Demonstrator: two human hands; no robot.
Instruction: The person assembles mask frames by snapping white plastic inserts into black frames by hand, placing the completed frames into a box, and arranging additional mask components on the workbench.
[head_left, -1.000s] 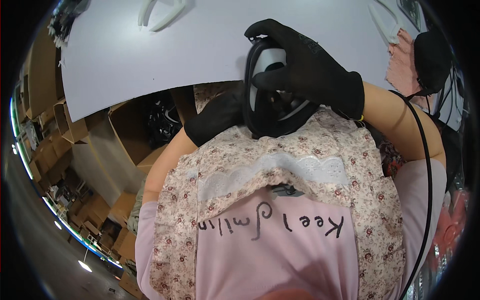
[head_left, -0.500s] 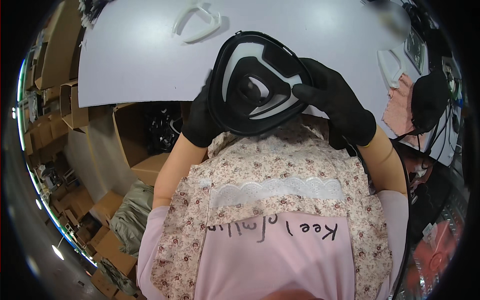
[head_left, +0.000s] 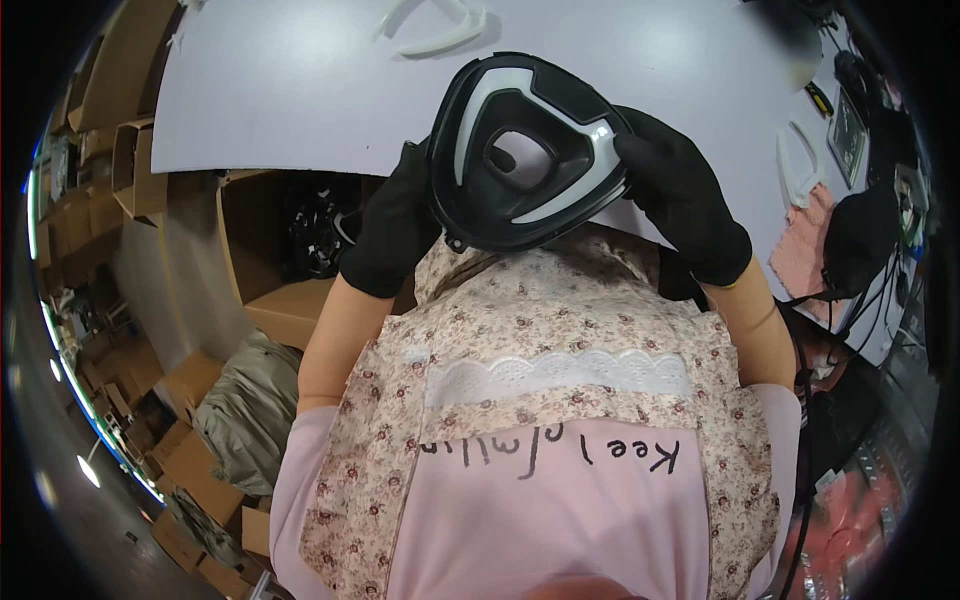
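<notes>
Both of my hands wear black gloves and hold up a black plastic housing (head_left: 490, 205), rounded and three-cornered, with a glossy white trim strip set into its face. An oval opening passes through its middle, and a dark fingertip shows in it. My left hand (head_left: 395, 215) grips the housing's left side, its fingers mostly hidden behind it. On the right side my right hand (head_left: 675, 185) pinches the rim, the thumb on the front near the white trim. Beyond the housing, a loose white trim piece (head_left: 445, 42) lies on the white table (head_left: 290, 95).
At the right of the table lie another white trim piece (head_left: 792, 170), a pink cloth (head_left: 803, 245), a black pouch-like thing (head_left: 862, 215) and a dark flat device (head_left: 848, 135). A cardboard box (head_left: 238, 245) with black parts stands below the table's front edge, beside a grey-green bundle (head_left: 250, 410).
The housing has tilted and shifted slightly up and right in my hands, and its opening now shows more of the table. The whole view has shifted, sliding the table upward.
</notes>
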